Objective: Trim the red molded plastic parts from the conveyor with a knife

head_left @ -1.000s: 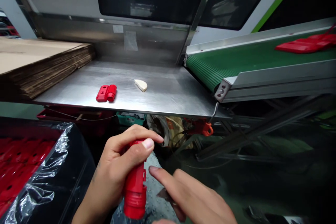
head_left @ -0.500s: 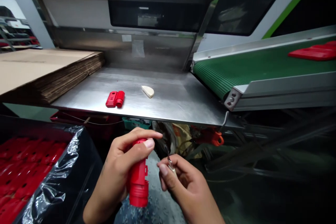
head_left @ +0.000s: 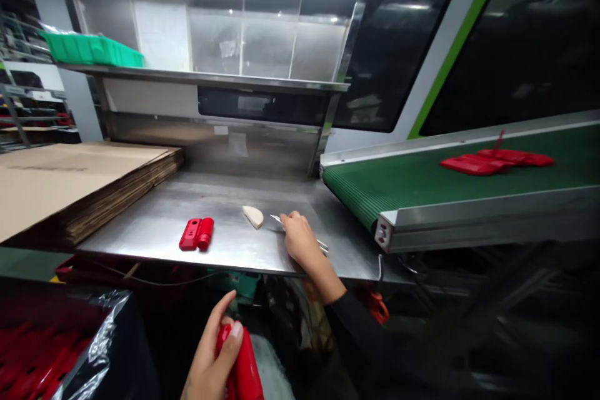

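Observation:
My left hand (head_left: 213, 350) is wrapped round a red plastic part (head_left: 246, 365) near the bottom centre, below the table edge. Over the steel table (head_left: 154, 237), my right hand (head_left: 300, 239) grips a slim metal knife (head_left: 323, 246); its pointed tip sticks out to the left and its other end shows behind the hand. Left of the knife tip lies a cream half-round piece (head_left: 254, 217). Another red part (head_left: 197, 234), with a ribbed cylinder along its right side, rests farther left near the table's front edge.
Stacked cardboard (head_left: 84, 165) covers the table's left end. A green conveyor (head_left: 403, 184) on the right carries red parts (head_left: 487, 161). At lower left stands a plastic-lined bin (head_left: 100, 337) of red parts. A green tray (head_left: 94, 50) sits on the shelf above.
My right hand has moved up and forward to the table with the knife. My left hand is lower in view, still holding its red part. The view has tilted up, and more red parts show on the conveyor.

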{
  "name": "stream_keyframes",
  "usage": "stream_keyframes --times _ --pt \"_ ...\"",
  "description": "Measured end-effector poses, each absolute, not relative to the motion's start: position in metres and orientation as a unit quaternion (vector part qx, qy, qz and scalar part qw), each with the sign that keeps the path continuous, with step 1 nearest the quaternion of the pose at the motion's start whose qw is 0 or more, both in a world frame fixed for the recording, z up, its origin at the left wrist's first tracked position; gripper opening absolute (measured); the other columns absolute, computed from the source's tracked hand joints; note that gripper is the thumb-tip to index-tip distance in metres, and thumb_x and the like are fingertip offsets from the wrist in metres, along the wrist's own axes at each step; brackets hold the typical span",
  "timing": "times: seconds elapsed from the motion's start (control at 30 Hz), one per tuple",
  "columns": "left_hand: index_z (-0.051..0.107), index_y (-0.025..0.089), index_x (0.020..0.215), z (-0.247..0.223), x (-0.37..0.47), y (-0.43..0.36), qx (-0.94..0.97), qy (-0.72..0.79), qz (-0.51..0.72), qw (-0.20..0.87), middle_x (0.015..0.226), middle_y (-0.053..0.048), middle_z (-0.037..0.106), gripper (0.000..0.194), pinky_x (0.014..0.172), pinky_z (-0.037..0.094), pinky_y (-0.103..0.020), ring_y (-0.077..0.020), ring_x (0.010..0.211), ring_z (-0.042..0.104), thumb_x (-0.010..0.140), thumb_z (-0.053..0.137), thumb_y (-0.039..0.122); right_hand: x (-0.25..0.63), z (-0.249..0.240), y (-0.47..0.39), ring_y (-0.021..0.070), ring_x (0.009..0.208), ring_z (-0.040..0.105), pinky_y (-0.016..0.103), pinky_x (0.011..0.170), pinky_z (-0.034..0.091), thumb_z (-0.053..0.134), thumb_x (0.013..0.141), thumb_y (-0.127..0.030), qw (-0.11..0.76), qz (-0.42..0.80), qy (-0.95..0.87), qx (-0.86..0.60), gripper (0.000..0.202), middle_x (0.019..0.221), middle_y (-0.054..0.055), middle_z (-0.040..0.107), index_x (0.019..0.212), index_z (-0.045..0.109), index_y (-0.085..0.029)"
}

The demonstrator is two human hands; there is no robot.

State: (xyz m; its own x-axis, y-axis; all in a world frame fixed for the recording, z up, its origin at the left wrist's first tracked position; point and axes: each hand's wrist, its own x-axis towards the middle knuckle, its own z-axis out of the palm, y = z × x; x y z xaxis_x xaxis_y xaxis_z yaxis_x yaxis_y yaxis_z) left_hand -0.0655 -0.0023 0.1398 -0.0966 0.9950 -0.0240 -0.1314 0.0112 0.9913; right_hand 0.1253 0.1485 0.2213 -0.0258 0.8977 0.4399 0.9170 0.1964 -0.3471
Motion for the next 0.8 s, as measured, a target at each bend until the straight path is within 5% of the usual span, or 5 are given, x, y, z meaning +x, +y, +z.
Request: stream_keyframes --times 0.2,0.37,0.47,0.57,0.8 --pt "0.043 0.023 0.132 0.15 -0.077 -0.003 0.373 0.459 0.639 0.492 0.088 0.0 0.057 0.069 0.067 0.045 -0.023 -0.0139 0.072 0.056 0.074 0.071 0.047 0.094 0.211 0.114 0.0259 0.129 0.043 0.051 0.108 0.035 0.041 0.096 -0.035 0.397 0.04 -0.693 -0.601 0.041 0.137 0.014 0.048 0.133 0.044 -0.016" --pt "0.044 0.032 0.131 0.182 -0.089 -0.006 0.328 0.47 0.692 0.439 0.106 0.0 0.055 0.075 0.074 0.047 -0.02 -0.0123 0.082 0.06 0.066 0.08 0.037 0.055 0.17 0.004 0.0214 0.112 0.062 0.03 0.091 0.053 0.05 0.085 -0.061 0.398 0.318 -0.717 -0.476 0.055 0.127 0.008 0.062 0.126 0.056 -0.023" --pt "0.052 0.027 0.128 0.19 -0.097 -0.014 0.253 0.402 0.686 0.551 0.124 -0.006 0.058 0.056 0.091 0.046 -0.028 -0.0227 0.114 0.056 0.079 0.065 0.049 0.038 0.154 -0.02 0.0246 0.125 0.052 0.037 0.104 0.044 0.055 0.085 -0.055 0.426 0.445 -0.641 -0.457 0.054 0.133 0.008 0.058 0.129 0.055 -0.024" --pt "0.063 0.016 0.12 0.189 -0.107 -0.018 0.175 0.319 0.612 0.702 0.126 -0.013 0.062 0.058 0.107 0.033 -0.038 -0.0294 0.128 0.045 0.089 0.04 0.06 0.032 0.157 -0.02 0.0243 0.115 0.06 0.034 0.093 0.051 0.052 0.087 -0.054 0.426 0.46 -0.649 -0.431 0.049 0.127 0.006 0.062 0.128 0.055 -0.028" --pt "0.067 0.011 0.103 0.175 -0.111 -0.013 0.2 0.213 0.634 0.716 0.1 -0.016 0.072 0.062 0.107 0.031 -0.046 -0.0336 0.116 0.057 0.093 0.028 0.058 0.059 0.235 0.055 0.0188 0.086 0.066 0.031 0.074 0.051 0.029 0.095 -0.056 0.243 0.038 -0.764 -0.597 0.046 0.096 0.002 0.071 0.102 0.064 -0.028"
